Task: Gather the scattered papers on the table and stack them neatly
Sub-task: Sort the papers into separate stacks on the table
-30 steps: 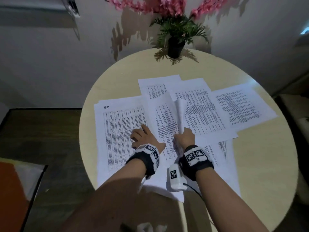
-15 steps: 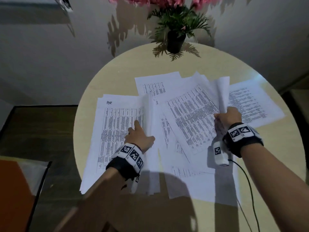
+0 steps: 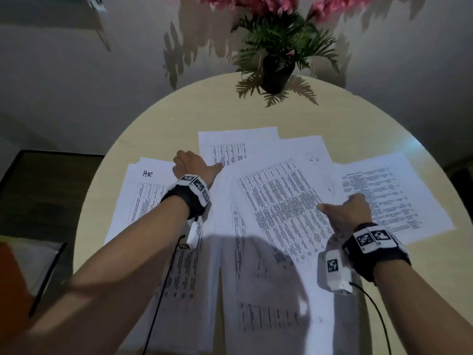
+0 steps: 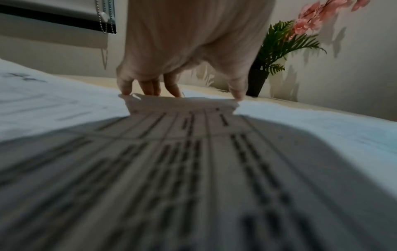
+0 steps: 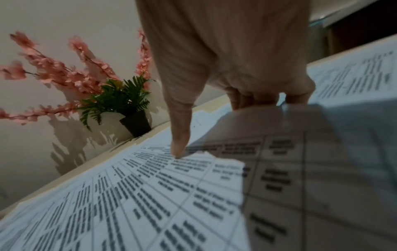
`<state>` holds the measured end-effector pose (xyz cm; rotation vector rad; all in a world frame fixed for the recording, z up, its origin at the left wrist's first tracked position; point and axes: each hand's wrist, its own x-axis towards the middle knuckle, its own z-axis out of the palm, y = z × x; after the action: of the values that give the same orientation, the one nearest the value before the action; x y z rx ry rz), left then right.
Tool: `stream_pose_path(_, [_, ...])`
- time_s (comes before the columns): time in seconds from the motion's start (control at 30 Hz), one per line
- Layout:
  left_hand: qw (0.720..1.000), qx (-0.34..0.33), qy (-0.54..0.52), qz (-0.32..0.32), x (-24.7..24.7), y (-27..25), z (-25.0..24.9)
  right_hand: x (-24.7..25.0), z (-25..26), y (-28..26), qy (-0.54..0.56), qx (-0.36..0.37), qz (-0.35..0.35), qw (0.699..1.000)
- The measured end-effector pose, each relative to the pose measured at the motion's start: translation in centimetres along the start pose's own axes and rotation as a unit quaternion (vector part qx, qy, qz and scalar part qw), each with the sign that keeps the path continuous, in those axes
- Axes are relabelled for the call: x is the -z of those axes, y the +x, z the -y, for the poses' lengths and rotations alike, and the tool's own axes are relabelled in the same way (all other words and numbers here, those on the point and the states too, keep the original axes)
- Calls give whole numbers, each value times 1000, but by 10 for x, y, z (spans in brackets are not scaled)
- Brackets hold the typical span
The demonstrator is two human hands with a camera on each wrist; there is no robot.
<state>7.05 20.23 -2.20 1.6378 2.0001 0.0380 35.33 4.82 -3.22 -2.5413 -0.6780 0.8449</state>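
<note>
Several printed papers lie overlapping on a round beige table (image 3: 179, 119). My left hand (image 3: 190, 165) is at the far edge of a left sheet beside the one marked HR (image 3: 143, 196). In the left wrist view my left hand (image 4: 182, 96) hooks its fingers over that sheet's far edge (image 4: 182, 105), thumb on top. My right hand (image 3: 348, 211) holds the right edge of the big central sheet (image 3: 281, 206), over the right sheet (image 3: 396, 190). In the right wrist view my right hand (image 5: 214, 127) has its thumb pressed on the print and its fingers behind the edge.
A black pot with green fronds and pink flowers (image 3: 275, 73) stands at the table's far edge, against the wall. Another sheet (image 3: 238, 144) lies far centre, and more sheets (image 3: 268, 316) reach the near edge. A black cable (image 3: 158, 303) hangs below my left wrist.
My left hand has slid forward from mid-sheet to the sheet's far edge. The sheet my right hand had lifted now lies flat, with the hand still at its right edge.
</note>
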Motion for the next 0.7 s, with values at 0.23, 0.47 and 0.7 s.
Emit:
stream_pose_path(0.23, [994,-91,-8,59,-23,-8,-32,-25,6,-6,-9,49,80,996])
stream_pose_path(0.47, [958,-283,-25,33,-17,-45,-62,-1,-13,-19,76,66,7,995])
stream_pose_path(0.7, [860,-316,-368,159,-9,-110,-108,29,-62,-22,160,-38,-16,986])
